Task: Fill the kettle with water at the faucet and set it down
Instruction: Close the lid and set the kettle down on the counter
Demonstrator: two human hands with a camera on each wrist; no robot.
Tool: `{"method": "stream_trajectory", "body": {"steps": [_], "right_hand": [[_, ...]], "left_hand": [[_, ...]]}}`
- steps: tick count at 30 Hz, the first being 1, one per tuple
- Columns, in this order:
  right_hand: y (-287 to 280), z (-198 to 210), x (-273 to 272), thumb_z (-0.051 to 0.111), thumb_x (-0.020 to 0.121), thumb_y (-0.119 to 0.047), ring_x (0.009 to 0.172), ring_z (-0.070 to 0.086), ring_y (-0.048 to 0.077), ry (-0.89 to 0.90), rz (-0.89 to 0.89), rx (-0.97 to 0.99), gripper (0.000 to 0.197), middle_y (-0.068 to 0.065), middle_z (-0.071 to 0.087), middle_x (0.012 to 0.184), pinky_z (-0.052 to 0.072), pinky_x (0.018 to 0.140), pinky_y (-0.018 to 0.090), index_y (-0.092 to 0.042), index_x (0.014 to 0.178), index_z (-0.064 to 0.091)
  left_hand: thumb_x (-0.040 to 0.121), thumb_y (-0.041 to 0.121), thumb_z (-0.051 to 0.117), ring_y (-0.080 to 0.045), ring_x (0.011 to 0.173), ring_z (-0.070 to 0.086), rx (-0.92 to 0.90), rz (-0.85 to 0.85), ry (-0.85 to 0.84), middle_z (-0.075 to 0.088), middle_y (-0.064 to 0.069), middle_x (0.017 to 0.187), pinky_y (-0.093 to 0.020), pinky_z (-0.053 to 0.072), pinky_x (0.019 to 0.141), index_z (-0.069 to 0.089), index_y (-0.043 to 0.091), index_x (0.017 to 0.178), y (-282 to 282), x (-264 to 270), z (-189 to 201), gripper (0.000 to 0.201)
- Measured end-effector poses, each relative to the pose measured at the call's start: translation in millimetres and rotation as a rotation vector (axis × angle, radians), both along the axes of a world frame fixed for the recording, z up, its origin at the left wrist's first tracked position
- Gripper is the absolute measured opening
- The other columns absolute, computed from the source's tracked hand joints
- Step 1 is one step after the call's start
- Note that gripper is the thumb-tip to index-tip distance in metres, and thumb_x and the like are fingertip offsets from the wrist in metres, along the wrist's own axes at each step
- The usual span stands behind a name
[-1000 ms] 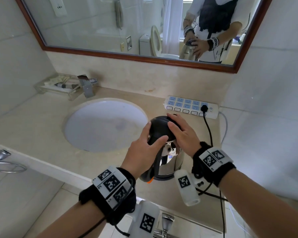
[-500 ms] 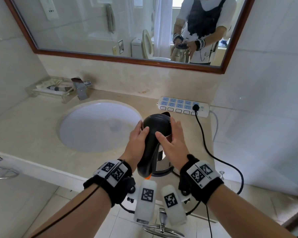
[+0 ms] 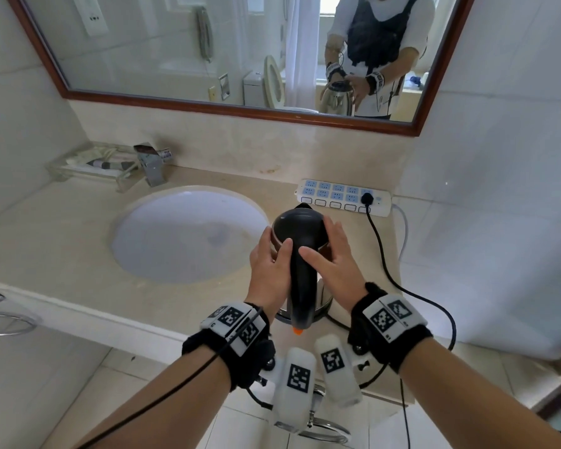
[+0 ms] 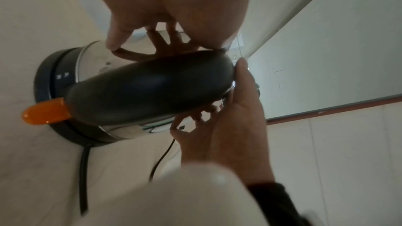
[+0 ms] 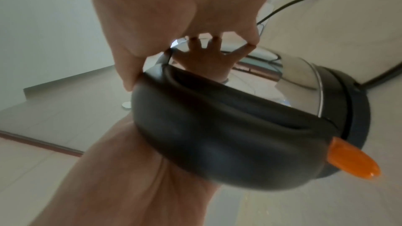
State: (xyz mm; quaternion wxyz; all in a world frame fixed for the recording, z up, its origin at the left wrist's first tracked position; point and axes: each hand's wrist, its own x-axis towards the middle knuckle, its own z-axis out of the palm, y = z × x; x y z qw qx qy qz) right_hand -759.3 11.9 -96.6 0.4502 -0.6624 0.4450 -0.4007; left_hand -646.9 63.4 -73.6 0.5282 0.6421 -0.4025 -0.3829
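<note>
Head view: kettle [image 3: 300, 254] stands on its base on the desk [image 3: 78, 241], right of the sink [image 3: 188, 234], lid closed. Left hand [image 3: 269, 270] and right hand [image 3: 334, 264] cup its top from either side, fingers fairly straight, likely steadying it on setdown. Faucet [image 3: 151, 163] well apart, behind the sink.

Left wrist view: kettle seated on black base [image 4: 46, 82]; orange switch [image 4: 43, 112] sticks out below the handle.

Right wrist view: fingers [image 5: 250, 39] touch steel wall, thumb at handle top. Cannot tell whether water is inside.
</note>
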Motion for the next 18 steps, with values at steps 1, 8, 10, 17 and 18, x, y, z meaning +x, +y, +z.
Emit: {"method": "stream_trajectory", "body": {"steps": [1,8,10,17,18], "right_hand": [[-3,1,-3,0.061,0.069,-0.056,0.130,0.044,0.017,-0.019,0.025,0.011,0.082,0.007,0.027,0.152,0.038,0.110,0.045,-0.036,0.142,0.029],[6,9,-10,0.051,0.076,-0.061,0.135,0.037,0.024,0.070,0.066,-0.001,0.076,0.007,0.028,0.152,0.035,0.112,0.049,-0.036,0.144,0.027],[15,12,-12,0.042,0.080,-0.067,0.143,0.024,0.024,0.102,0.036,0.011,0.076,0.007,0.028,0.153,0.025,0.116,0.051,-0.033,0.146,0.027],[82,28,-8,0.033,0.092,-0.044,0.126,0.048,0.017,0.204,0.009,-0.035,0.054,0.004,0.048,0.139,0.039,0.109,0.042,-0.025,0.143,0.031],[92,26,-5,0.033,0.093,-0.040,0.119,0.053,0.017,0.200,-0.026,-0.035,0.053,0.004,0.054,0.132,0.042,0.104,0.039,-0.025,0.143,0.032]], "left_hand": [[0.090,0.047,0.042,-0.023,0.124,0.045,-0.014,0.001,-0.029,0.039,-0.011,0.136,-0.044,0.038,0.107,0.035,0.029,0.138,1,-1,0,0.052],[0.092,0.041,0.045,-0.011,0.088,0.052,-0.075,-0.083,-0.160,0.050,-0.007,0.105,-0.022,0.045,0.081,0.038,0.025,0.135,8,11,-2,0.047],[0.092,0.040,0.045,-0.008,0.087,0.053,-0.099,-0.139,-0.193,0.052,-0.003,0.103,-0.025,0.048,0.082,0.040,0.028,0.131,14,15,1,0.041],[0.091,0.052,0.037,-0.003,0.121,0.038,-0.053,-0.310,-0.367,0.041,0.012,0.131,-0.027,0.028,0.105,0.033,0.026,0.140,49,41,-1,0.056],[0.087,0.059,0.035,-0.007,0.125,0.040,-0.048,-0.328,-0.380,0.042,0.009,0.136,-0.032,0.030,0.108,0.033,0.026,0.140,54,46,-3,0.062]]}}
